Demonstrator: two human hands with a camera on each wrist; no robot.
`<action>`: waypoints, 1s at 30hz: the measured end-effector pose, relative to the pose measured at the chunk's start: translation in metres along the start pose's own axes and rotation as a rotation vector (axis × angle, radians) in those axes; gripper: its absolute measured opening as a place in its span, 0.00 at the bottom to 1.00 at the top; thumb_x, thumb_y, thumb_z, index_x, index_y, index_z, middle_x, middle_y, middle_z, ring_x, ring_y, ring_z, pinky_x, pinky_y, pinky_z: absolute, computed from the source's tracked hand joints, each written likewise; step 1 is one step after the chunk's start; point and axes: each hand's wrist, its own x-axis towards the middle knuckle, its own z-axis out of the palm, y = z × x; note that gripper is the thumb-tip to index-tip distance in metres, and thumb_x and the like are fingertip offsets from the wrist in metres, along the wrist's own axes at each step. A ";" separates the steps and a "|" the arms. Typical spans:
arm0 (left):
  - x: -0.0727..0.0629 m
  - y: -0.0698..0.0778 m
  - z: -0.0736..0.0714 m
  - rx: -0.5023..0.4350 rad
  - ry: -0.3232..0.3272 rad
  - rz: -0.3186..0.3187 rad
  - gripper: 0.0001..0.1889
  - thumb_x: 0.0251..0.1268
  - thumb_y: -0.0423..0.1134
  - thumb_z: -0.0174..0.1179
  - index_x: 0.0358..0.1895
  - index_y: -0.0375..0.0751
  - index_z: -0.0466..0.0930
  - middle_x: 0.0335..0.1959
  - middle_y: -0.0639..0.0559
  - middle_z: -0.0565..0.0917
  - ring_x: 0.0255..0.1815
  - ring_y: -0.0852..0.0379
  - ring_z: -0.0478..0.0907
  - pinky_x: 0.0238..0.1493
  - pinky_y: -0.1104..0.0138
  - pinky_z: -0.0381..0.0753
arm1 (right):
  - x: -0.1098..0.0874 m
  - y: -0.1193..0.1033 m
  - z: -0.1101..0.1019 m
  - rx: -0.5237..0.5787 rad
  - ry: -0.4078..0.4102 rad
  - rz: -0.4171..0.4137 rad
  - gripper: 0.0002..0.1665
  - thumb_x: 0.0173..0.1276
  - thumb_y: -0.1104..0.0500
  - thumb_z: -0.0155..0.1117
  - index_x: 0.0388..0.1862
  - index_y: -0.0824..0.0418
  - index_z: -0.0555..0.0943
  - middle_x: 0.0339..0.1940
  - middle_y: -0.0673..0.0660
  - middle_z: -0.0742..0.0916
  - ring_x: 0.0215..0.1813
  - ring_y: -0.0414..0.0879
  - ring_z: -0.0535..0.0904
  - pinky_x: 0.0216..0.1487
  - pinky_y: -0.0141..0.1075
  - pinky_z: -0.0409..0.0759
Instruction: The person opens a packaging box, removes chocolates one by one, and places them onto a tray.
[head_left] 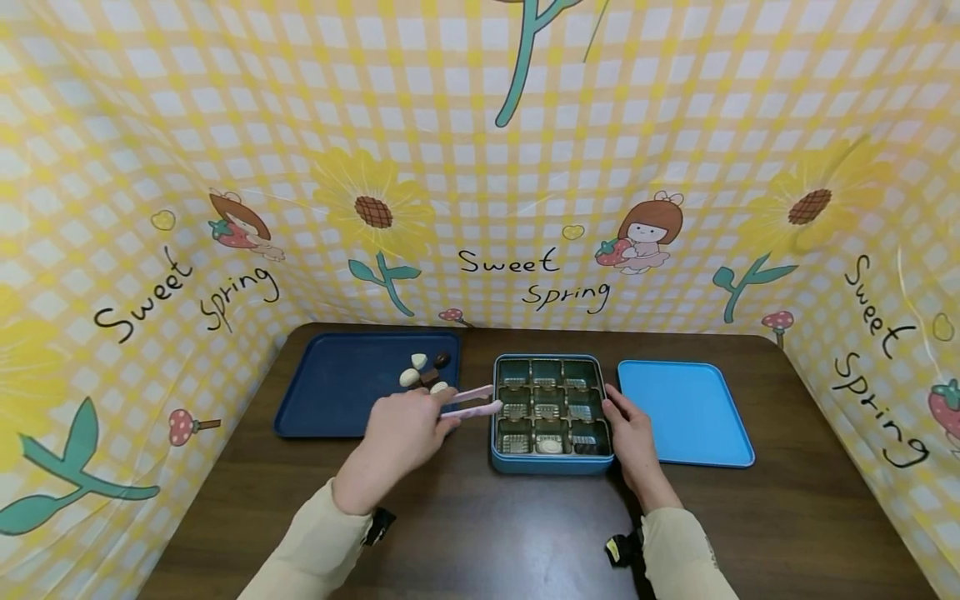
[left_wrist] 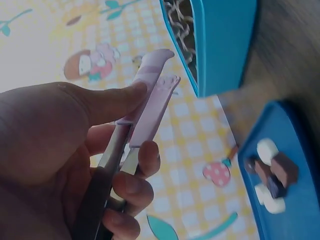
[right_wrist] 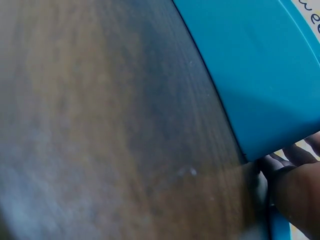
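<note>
In the head view my left hand [head_left: 405,423] holds tongs with pink arms [head_left: 472,410], their tips spread apart at the left rim of a blue tin box [head_left: 551,467]. The left wrist view shows thumb and fingers wrapped round the tongs, whose pale pink, paw-shaped tips [left_wrist: 156,97] have nothing between them. A gold insert divides the box into several compartments; a white chocolate [head_left: 550,447] lies in the front middle one, a dark piece [head_left: 587,447] in the front right one. My right hand [head_left: 633,437] rests against the box's right wall, fingers extended along it.
Left of the box lies a navy tray [head_left: 345,387] with several white and brown chocolates [head_left: 418,361] near its right side, partly behind my left hand. A flat light-blue lid [head_left: 684,412] sits to the right. Checked cloth [head_left: 525,192] rises around the dark wooden table [head_left: 480,533].
</note>
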 end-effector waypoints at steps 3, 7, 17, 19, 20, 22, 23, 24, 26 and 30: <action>0.003 0.011 0.000 -0.010 -0.010 0.058 0.18 0.64 0.54 0.68 0.54 0.54 0.85 0.24 0.55 0.81 0.20 0.57 0.73 0.15 0.61 0.68 | 0.001 0.001 0.000 0.005 0.000 -0.001 0.30 0.84 0.52 0.48 0.80 0.58 0.62 0.79 0.61 0.65 0.79 0.56 0.58 0.74 0.52 0.63; 0.007 0.025 0.000 0.002 -0.037 0.149 0.18 0.66 0.55 0.67 0.55 0.55 0.84 0.22 0.57 0.79 0.21 0.58 0.75 0.15 0.61 0.68 | 0.000 0.001 0.000 0.003 -0.008 -0.005 0.30 0.84 0.53 0.48 0.80 0.58 0.61 0.80 0.61 0.65 0.80 0.56 0.57 0.74 0.52 0.62; 0.017 0.052 0.001 0.082 -0.086 0.265 0.21 0.68 0.57 0.64 0.59 0.53 0.84 0.27 0.52 0.84 0.21 0.56 0.77 0.14 0.65 0.67 | -0.001 0.000 0.000 0.014 -0.004 -0.006 0.30 0.84 0.53 0.48 0.80 0.58 0.62 0.79 0.62 0.65 0.78 0.55 0.60 0.73 0.51 0.64; 0.019 0.056 0.002 0.110 -0.079 0.282 0.20 0.68 0.57 0.64 0.58 0.53 0.85 0.27 0.52 0.84 0.19 0.56 0.77 0.14 0.65 0.67 | -0.001 0.000 0.000 0.011 0.000 -0.009 0.31 0.83 0.53 0.49 0.80 0.59 0.62 0.79 0.62 0.66 0.79 0.56 0.59 0.74 0.52 0.63; 0.020 0.058 0.002 0.123 -0.078 0.288 0.20 0.68 0.57 0.64 0.58 0.54 0.84 0.26 0.52 0.84 0.19 0.56 0.76 0.14 0.65 0.68 | -0.001 0.000 0.000 0.008 0.001 -0.010 0.31 0.83 0.52 0.49 0.80 0.59 0.62 0.79 0.62 0.66 0.78 0.56 0.59 0.73 0.52 0.63; 0.022 0.061 0.002 0.142 -0.086 0.299 0.20 0.68 0.57 0.64 0.58 0.54 0.84 0.26 0.52 0.84 0.19 0.56 0.77 0.15 0.64 0.69 | 0.000 0.001 0.000 0.006 0.004 -0.011 0.31 0.83 0.52 0.49 0.80 0.59 0.62 0.79 0.62 0.66 0.78 0.56 0.60 0.73 0.53 0.64; 0.023 0.063 0.002 0.152 -0.096 0.304 0.20 0.69 0.57 0.63 0.58 0.55 0.84 0.27 0.52 0.85 0.20 0.56 0.77 0.15 0.64 0.70 | 0.000 0.001 0.000 0.004 0.005 -0.007 0.31 0.83 0.52 0.49 0.80 0.59 0.62 0.79 0.62 0.66 0.78 0.56 0.60 0.73 0.52 0.64; 0.024 0.064 0.002 0.161 -0.108 0.307 0.20 0.69 0.57 0.63 0.58 0.55 0.84 0.28 0.52 0.85 0.21 0.56 0.78 0.15 0.64 0.70 | 0.000 0.001 0.000 0.003 0.006 -0.003 0.31 0.83 0.52 0.49 0.80 0.59 0.62 0.79 0.62 0.66 0.78 0.55 0.60 0.73 0.52 0.64; 0.027 0.068 0.003 0.180 -0.141 0.307 0.20 0.69 0.57 0.63 0.59 0.56 0.84 0.30 0.52 0.86 0.23 0.56 0.79 0.16 0.64 0.72 | 0.000 0.001 0.000 0.003 0.006 0.003 0.31 0.83 0.52 0.49 0.80 0.58 0.62 0.79 0.61 0.66 0.78 0.55 0.61 0.73 0.51 0.65; 0.031 0.074 0.005 0.229 -0.194 0.309 0.19 0.70 0.57 0.62 0.57 0.55 0.85 0.31 0.53 0.86 0.26 0.57 0.80 0.18 0.64 0.73 | 0.000 0.000 0.001 0.014 0.009 0.002 0.30 0.83 0.52 0.49 0.80 0.59 0.63 0.79 0.62 0.67 0.77 0.55 0.61 0.72 0.51 0.65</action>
